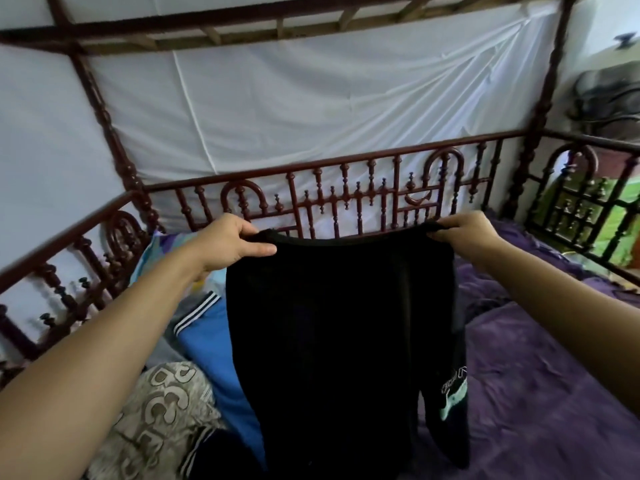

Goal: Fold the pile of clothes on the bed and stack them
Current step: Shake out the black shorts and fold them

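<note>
While aloft, black garment [339,323] in grip of left hand [230,242], right hand [465,233]; teal print [455,393] illegible.

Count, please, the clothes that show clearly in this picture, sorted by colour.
Black: 1, the black garment, gripped by the left hand and right hand.
Blue: 1, the blue striped garment.
Beige: 1, the beige patterned cloth.
Total: 3; partly hidden pieces left out.

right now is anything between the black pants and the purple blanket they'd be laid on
Nothing visible does. The left hand and right hand hold the black pants up by the waistband; the blue striped garment lies left of them, off the bare purple blanket.
</note>
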Available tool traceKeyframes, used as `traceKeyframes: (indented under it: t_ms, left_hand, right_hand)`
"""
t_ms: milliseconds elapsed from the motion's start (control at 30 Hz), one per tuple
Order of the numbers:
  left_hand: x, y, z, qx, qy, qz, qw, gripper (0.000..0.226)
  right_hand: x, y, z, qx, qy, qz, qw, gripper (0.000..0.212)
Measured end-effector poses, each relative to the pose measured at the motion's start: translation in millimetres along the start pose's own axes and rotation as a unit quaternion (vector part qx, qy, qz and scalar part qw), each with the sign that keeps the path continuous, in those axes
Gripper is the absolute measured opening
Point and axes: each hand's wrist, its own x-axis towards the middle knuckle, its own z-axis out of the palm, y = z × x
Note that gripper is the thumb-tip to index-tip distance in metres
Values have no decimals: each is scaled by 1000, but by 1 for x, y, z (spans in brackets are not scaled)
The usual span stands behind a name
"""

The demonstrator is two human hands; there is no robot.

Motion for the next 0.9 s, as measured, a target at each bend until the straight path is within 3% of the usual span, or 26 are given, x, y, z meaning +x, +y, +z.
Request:
traceKeyframes:
  t_ms: [100, 167, 233, 333, 400, 467, 600, 667, 767, 900]
  left_hand:
    - [8, -22, 5, -69, 85, 11, 994, 38]
    - [14, -26, 10, -87, 144, 37, 985, 33]
    - [19, -25, 7, -37, 172, 84, 981, 38]
    - [23, -21, -14, 64, 64, 136, 987, 55]
    - [27, -22, -30, 240, 16, 159, 958, 58]
    - [37, -18, -40, 315, 20, 170, 934, 44]
    - [71, -7, -51, 308, 185, 187, 914, 24]
    - [93, -5, -53, 282, 242, 166, 913, 21]
    - [125, -7, -27, 248, 255, 146, 923, 22]
    - [158, -7, 68, 317, 213, 184, 905, 21]
  right_hand:
    - [-12, -6, 14, 108, 41, -12, 993, 19]
    - [-24, -15, 22, 13, 75, -90, 993, 18]
    - [-38, -26, 19, -73, 75, -130, 986, 25]
    - [-55, -41, 0, -41, -53, -103, 992, 47]
    - [-61, -43, -13, -49, -108, -75, 990, 42]
    - [-68, -46, -22, -13, -116, -74, 990, 34]
    - [-79, -55, -26, 61, -107, -138, 983, 15]
    - [-79, -53, -30, -13, -49, -180, 982, 6]
    - [-79, -30, -41, -149, 53, -200, 967, 10]
    - [-84, 50, -48, -351, 104, -158, 917, 40]
